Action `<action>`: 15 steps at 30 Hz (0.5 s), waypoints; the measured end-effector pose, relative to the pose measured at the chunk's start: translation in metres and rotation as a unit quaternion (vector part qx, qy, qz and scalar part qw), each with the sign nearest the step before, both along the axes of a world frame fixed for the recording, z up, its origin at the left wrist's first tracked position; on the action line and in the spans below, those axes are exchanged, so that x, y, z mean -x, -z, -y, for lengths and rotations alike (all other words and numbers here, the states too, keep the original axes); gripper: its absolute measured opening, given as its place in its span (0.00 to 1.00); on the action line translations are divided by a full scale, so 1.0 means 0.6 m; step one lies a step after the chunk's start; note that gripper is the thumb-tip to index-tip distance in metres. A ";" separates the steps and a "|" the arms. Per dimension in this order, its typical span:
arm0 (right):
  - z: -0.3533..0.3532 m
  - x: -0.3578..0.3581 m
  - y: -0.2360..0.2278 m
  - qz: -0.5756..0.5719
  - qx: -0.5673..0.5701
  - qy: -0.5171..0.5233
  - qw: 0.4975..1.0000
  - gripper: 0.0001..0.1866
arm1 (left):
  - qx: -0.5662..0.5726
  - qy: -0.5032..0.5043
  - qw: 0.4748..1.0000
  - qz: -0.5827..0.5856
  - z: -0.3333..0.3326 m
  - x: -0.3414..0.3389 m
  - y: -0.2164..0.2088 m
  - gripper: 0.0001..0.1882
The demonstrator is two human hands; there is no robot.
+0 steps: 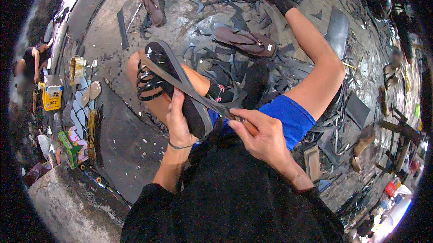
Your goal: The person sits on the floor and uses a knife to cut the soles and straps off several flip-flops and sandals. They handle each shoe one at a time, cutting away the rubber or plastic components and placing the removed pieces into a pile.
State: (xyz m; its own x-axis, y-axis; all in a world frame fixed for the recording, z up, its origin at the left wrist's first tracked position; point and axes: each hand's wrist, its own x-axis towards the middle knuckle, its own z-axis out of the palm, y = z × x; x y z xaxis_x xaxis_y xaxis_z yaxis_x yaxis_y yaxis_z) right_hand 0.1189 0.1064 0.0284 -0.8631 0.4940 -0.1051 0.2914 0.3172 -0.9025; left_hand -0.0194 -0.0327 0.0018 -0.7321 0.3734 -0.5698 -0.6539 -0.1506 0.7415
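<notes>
We see a black top (pixel 230 193) covering the torso, its cloth dark and plain, with faint folds. Its left sleeve (pixel 151 198) and right sleeve (pixel 311 200) match it in black, each ending along the forearm, short of the wrist. Around the left wrist we notice a thin, dark, cord-like band (pixel 179 146). Below the top we make out bright blue shorts (pixel 288 119), stopping above the knee. We see black socks at both ankles: the left sock (pixel 220 92) bears a small pinkish-and-white mark, while the right sock (pixel 280 1) looks plain.
</notes>
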 end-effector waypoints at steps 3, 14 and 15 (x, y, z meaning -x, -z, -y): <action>0.015 0.037 0.042 -0.083 -0.014 0.026 0.996 0.14 | -0.009 -0.018 1.000 -0.001 -0.008 -0.002 -0.009 0.20; 0.004 0.179 0.070 -0.137 -0.077 0.042 0.987 0.16 | 0.001 -0.053 0.998 0.015 -0.009 0.009 -0.004 0.18; 0.003 0.190 0.068 -0.134 -0.078 0.038 0.987 0.16 | 0.001 -0.060 0.998 0.025 -0.011 0.011 -0.010 0.19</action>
State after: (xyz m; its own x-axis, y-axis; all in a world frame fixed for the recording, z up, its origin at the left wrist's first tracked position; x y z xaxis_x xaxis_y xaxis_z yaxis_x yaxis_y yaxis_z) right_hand 0.0050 0.1049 -0.0121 -0.8091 0.5512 0.2039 0.0780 0.4446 -0.8923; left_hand -0.0260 -0.0258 0.0079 -0.7417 0.2832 -0.6080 -0.6679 -0.2285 0.7084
